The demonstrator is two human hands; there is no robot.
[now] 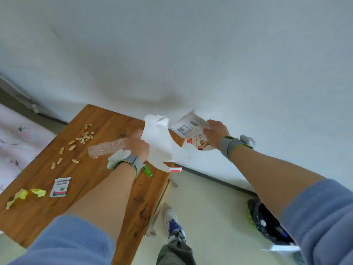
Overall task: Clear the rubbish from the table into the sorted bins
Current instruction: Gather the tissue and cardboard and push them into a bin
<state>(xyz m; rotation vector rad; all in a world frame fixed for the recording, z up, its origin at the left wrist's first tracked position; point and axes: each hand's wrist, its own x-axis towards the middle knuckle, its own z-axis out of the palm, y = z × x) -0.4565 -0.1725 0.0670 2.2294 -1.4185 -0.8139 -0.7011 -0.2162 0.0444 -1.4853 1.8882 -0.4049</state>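
Rubbish shows nearest in the bin point(265, 224) lined with a black bag, on the floor at the person's right under the right forearm, with pale bits inside. On the left stands the wooden table point(89, 175). At its near end lie torn yellow paper scraps point(38, 192) and a small printed sachet point(60, 187); farther along runs a loose trail of peanuts point(72, 147) in their shells. By the table's right edge a green lighter point(147, 170) peeps out from under the left wrist, and just beside it is a small red-and-white box point(175, 169). Both hands are up over the table's far corner. The left hand point(138, 145) has its fingers curled round a crushed clear plastic bottle point(107, 149) that sticks out leftward, and also pinches a big crumpled white paper point(160, 142) that droops down. Close beside it the right hand point(216, 133) grips a printed carton point(191, 127) by its edge, in front of the white wall point(172, 54).
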